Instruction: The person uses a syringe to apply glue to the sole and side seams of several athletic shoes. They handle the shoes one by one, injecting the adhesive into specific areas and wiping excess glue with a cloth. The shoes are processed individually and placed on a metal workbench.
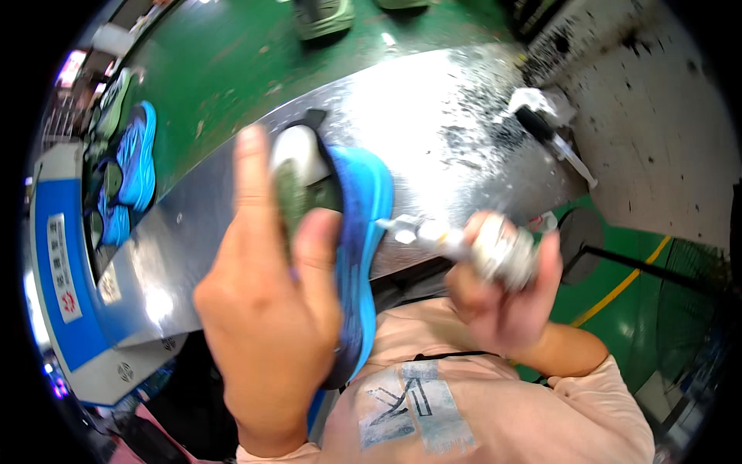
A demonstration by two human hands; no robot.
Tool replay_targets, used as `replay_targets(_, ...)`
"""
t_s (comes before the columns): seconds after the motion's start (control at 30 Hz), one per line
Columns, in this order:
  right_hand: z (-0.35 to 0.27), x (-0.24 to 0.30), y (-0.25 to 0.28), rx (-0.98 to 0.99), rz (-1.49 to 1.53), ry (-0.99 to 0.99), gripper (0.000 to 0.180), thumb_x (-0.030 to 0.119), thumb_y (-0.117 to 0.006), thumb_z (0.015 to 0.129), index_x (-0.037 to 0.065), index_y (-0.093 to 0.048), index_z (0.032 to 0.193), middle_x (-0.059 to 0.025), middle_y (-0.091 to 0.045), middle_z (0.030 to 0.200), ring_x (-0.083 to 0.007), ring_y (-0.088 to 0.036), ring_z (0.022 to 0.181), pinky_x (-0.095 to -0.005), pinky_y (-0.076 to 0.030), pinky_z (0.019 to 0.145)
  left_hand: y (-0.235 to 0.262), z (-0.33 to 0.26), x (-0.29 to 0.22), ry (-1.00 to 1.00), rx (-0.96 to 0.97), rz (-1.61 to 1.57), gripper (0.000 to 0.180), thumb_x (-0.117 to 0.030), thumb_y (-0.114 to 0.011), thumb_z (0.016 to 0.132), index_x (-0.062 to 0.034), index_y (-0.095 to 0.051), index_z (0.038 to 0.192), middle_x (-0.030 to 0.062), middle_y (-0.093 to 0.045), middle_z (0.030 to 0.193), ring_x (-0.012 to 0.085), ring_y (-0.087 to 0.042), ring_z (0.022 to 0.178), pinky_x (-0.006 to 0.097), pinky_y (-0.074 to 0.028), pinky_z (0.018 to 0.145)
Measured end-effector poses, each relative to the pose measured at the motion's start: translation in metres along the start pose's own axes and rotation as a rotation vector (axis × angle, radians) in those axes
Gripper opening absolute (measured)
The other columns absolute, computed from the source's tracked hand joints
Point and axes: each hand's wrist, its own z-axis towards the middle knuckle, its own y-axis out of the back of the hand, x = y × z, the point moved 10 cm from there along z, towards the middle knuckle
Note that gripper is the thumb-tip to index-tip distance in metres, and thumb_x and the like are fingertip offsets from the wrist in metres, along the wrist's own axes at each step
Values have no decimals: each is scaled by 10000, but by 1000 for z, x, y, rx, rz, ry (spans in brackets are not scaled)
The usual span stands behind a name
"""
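Note:
My left hand grips a running shoe with a dark blue upper and a bright blue sole. The thumb reaches over its opening, and the index finger stretches along its far side. An olive and white lining shows inside the shoe. Closed around a silvery handheld tool is my right hand, to the right of the shoe. Motion smears this tool, so its exact kind is unclear. Its thin pale tip points left and meets, or nearly meets, the edge of the blue sole.
Beneath the hands lies a metal worktable with black smudges. A black-handled brush-like tool rests by white crumpled material at the right. More blue shoes stand at the left by a blue-and-white machine panel. A fan stands at the far right.

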Motion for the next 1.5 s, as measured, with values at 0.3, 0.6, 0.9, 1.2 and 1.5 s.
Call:
replay_targets(0.3,104,-91,-41,31,10,-762,592,599,-336,942,88,-517,1181,57,-281,624,-66,-224,526,-204,-186,436,25,-43,53,-697,173,5,322,-204,-741,692,-93,-626,972,164,-585,1147,435,-521,1144,565,-402,960)
replay_targets(0.6,87,-103,-109,259,-995,-897,903,754,-314,840,-85,-453,1144,-53,-508,743,-68,-416,530,-196,-310,452,41,-133,94,-425,-218,144,213,-173,-570,885,-195,-480,1077,41,-598,1068,236,-643,991,367,-496,886)
replay_targets(0.9,48,-41,-85,236,-906,-880,1001,760,-485,725,-85,-422,1258,-135,-539,1179,-185,-527,1077,-302,-416,924,27,-151,94,-395,-204,219,293,-224,-576,905,-185,-402,1137,61,-537,1128,246,-616,1045,411,-468,953)
replay_targets(1.2,22,1,-65,214,-867,-696,1017,808,-447,707,-84,-436,1193,-85,-571,948,-98,-560,795,-215,-458,671,28,-153,92,-371,-282,273,236,-198,-515,920,-137,-378,1101,115,-543,1098,322,-635,997,467,-494,884)
replay_targets(1.5,13,18,-52,214,-798,-636,1015,793,-448,717,-85,-413,1224,-79,-561,985,-80,-548,806,-202,-450,670,29,-146,86,-366,-316,332,274,-152,-553,917,-97,-364,1108,133,-533,1133,350,-626,1003,504,-510,870)
